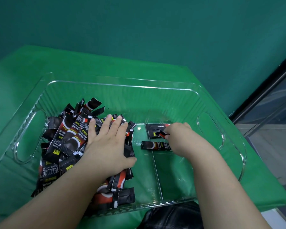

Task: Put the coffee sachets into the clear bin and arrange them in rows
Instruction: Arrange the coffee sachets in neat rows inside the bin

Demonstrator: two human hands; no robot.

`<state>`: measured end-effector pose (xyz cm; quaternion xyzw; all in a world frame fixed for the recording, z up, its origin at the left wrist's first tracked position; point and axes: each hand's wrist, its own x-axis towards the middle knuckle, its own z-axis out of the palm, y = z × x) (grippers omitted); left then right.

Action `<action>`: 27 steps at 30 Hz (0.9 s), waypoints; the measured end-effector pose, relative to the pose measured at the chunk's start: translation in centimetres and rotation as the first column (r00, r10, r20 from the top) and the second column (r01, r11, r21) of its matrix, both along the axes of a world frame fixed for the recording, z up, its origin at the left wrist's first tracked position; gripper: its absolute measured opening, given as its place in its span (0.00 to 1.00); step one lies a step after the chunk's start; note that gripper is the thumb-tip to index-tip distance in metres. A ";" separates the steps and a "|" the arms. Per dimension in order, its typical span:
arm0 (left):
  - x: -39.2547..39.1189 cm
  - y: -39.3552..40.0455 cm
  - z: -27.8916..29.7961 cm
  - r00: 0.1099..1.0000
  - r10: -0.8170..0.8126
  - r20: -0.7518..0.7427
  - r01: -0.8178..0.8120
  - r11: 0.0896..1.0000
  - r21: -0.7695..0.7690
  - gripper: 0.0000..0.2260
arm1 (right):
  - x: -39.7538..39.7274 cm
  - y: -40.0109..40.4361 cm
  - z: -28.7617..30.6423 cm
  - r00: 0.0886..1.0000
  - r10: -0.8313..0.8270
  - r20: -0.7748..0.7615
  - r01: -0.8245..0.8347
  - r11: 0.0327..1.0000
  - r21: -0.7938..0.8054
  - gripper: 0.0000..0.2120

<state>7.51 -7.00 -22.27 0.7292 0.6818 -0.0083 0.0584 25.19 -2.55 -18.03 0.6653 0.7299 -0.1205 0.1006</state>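
In the clear bin (122,86), the left hand (111,142) presses spread fingers on the sachet pile (68,138) at left; the right hand (180,138) pinches one sachet (161,134) over two laid sachets (155,145) at right.

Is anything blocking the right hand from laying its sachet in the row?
Nothing visible. The right hand pinches a sachet just above the laid sachets; the bin floor nearby is bare.
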 end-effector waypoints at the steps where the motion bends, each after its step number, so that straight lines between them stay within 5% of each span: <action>1: 0.0 0.0 0.0 1.000 0.000 0.005 0.000 1.000 0.000 0.45 | 0.1 -0.3 0.4 1.000 0.000 -0.013 0.000 1.000 0.008 0.12; 7: 0.0 -0.1 0.1 1.000 -0.001 0.019 0.001 1.000 0.000 0.45 | -0.6 -2.1 1.1 0.996 0.071 -0.058 -0.074 0.996 -0.048 0.13; 13: 0.1 0.0 0.2 1.000 -0.004 0.020 0.004 1.000 -0.003 0.45 | 0.7 -4.3 -0.4 0.985 0.173 -0.013 -0.167 0.967 0.193 0.20; 21: 0.1 -0.1 0.1 1.000 -0.004 0.009 0.004 1.000 0.006 0.45 | 0.2 -7.9 0.0 0.995 0.063 -0.072 -0.081 0.952 -0.295 0.31; 27: 0.2 -0.1 0.1 1.000 0.001 -0.005 -0.001 1.000 0.006 0.45 | -1.3 -7.7 -0.5 0.999 -0.005 -0.047 -0.011 0.938 -0.345 0.34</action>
